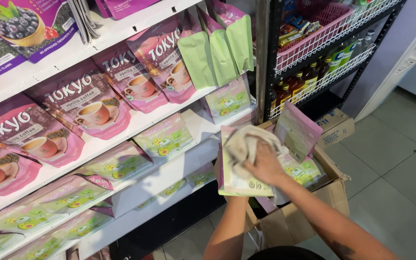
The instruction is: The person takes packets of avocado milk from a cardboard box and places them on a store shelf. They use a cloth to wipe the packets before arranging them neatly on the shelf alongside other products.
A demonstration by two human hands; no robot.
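Right hand presses a cloth onto a green pouch; left hand hidden behind it (grip unclear), over a cardboard box.

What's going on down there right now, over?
Right hand pressing a beige cloth on a green pouch. Left hand hidden behind pouch, apparently holding it. Open cardboard box below; nothing in the way.
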